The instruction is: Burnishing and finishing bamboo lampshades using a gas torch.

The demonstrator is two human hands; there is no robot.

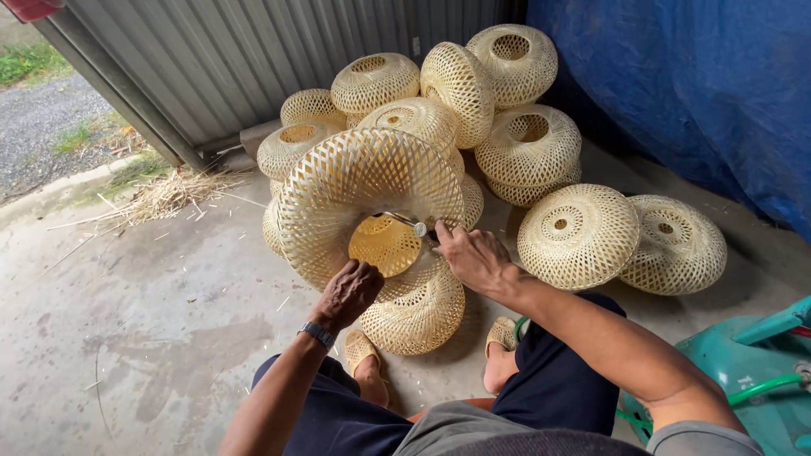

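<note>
Left hand [351, 291]: closed on the lower rim of a large woven bamboo shade [372, 198], which stands tilted just above both hands.
Right hand [475, 257]: gripping metal pliers [410, 225] at the shade's opening.
Handling: likely light, springy, easily crushed; best held by the rim.
Count: about twelve similar woven shades [515, 139] piled beyond the hands; one pair of pliers.
</note>
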